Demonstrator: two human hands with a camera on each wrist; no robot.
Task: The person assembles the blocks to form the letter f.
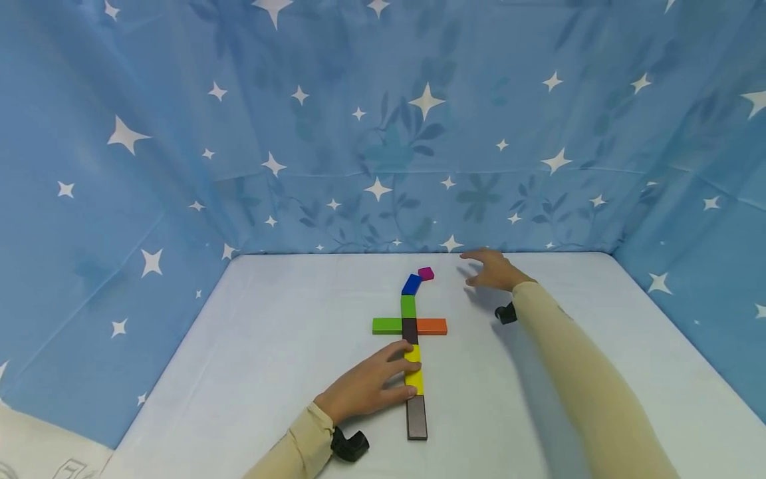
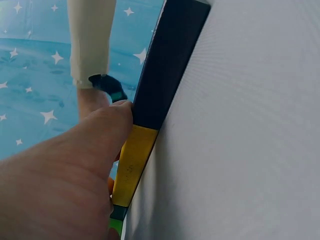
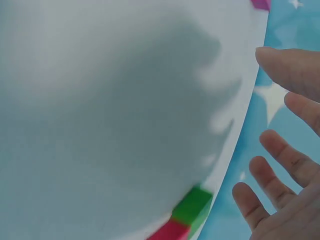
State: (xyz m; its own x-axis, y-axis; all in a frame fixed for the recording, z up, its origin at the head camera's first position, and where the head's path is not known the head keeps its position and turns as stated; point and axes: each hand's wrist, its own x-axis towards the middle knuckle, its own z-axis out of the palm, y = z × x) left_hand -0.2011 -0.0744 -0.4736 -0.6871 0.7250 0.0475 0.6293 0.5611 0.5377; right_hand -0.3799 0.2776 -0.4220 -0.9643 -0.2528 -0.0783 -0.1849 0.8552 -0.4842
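Note:
A line of coloured blocks runs away from me on the white table. My left hand (image 1: 371,382) rests on the yellow stretch (image 1: 413,378), fingers spread over it. Its thumb touches by the seam with the dark near block (image 1: 417,419). Further up come a dark block (image 1: 409,330), a green block (image 1: 408,307) and a tilted blue block (image 1: 411,285). A green bar (image 1: 387,326) and an orange bar (image 1: 431,326) flank the dark one. Off the blue block's far end lies a small magenta block (image 1: 426,273). My right hand (image 1: 495,269) hovers right of it, fingers apart, holding nothing.
A white cloth-covered table (image 1: 287,313) reaches back to a blue star-patterned curtain (image 1: 359,133), which also hangs at both sides. In the right wrist view, a blurred green block (image 3: 195,205) and a red block (image 3: 172,231) lie near the table's edge. Black devices hang at both wrists.

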